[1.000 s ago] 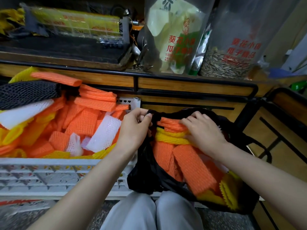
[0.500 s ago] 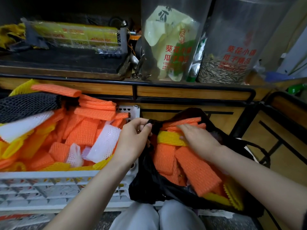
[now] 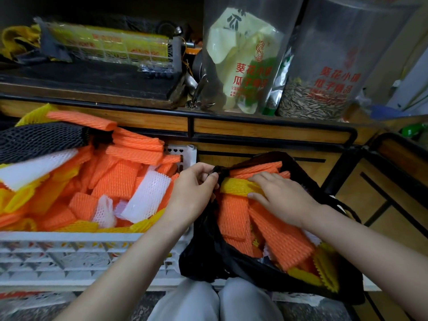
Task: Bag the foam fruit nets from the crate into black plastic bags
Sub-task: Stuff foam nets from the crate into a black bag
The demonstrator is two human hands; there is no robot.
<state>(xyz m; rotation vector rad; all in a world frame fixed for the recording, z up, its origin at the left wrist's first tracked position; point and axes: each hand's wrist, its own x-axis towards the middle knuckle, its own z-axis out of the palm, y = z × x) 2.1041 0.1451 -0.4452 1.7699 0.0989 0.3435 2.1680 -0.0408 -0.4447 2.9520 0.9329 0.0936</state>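
Note:
A white plastic crate at the left holds a heap of orange, yellow, white and black foam fruit nets. To its right an open black plastic bag is stuffed with orange and yellow nets. My left hand pinches the bag's gathered rim at its near-left corner. My right hand lies flat, fingers straight, pressing down on a yellow net and the orange ones inside the bag.
A wooden shelf with a black metal rail runs across behind the crate and bag. On it stand two clear bags of sunflower seeds and a dark board. My knees are below the bag.
My right hand has slid leftward and deeper over the nets in the bag, flattening onto the yellow one. My left hand keeps its hold on the rim.

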